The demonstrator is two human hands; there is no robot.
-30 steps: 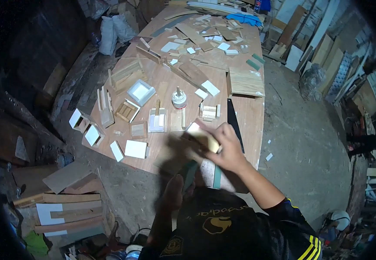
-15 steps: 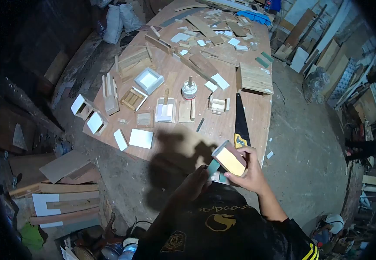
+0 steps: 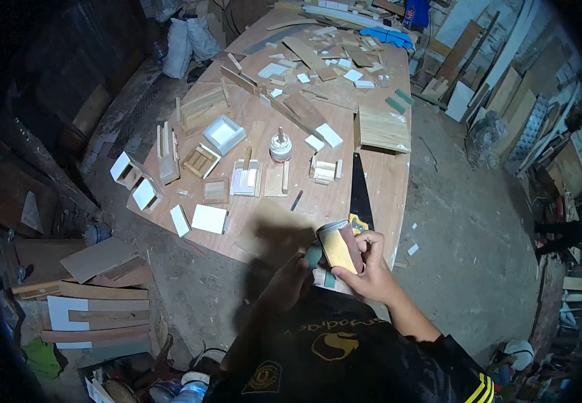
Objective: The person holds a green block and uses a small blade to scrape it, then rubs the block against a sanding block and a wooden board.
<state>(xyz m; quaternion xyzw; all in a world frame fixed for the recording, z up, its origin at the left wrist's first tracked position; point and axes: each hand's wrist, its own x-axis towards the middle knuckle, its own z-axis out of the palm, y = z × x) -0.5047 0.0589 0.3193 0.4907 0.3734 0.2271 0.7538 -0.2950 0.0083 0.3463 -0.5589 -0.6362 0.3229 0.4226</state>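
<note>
My right hand (image 3: 371,274) grips a small box-like block (image 3: 338,248) with a pale yellow face, a dark reddish-brown side and a grey end. The block is tilted, held just off the table's near edge in front of my chest. A green strip (image 3: 313,255) is pinched in my left hand (image 3: 287,281), close beside the block's left edge. Beyond the block lies a handsaw (image 3: 360,195) with a black blade and yellow handle, partly hidden by it. A white piece (image 3: 324,277) shows below the block, between my hands.
On the wooden table (image 3: 257,232) stand a glue-smeared jar (image 3: 280,148), a white-bottomed tray (image 3: 224,133), small wooden boxes and an open plywood box (image 3: 382,130). Wood offcuts (image 3: 311,59) litter the far end. Two green pieces (image 3: 396,105) lie at the right edge. Boards (image 3: 100,312) are stacked on the floor at left.
Both hands, with the block and the green strip, have shifted slightly left in view. The block now stands more upright, its yellow face turned. My view has shifted a little.
</note>
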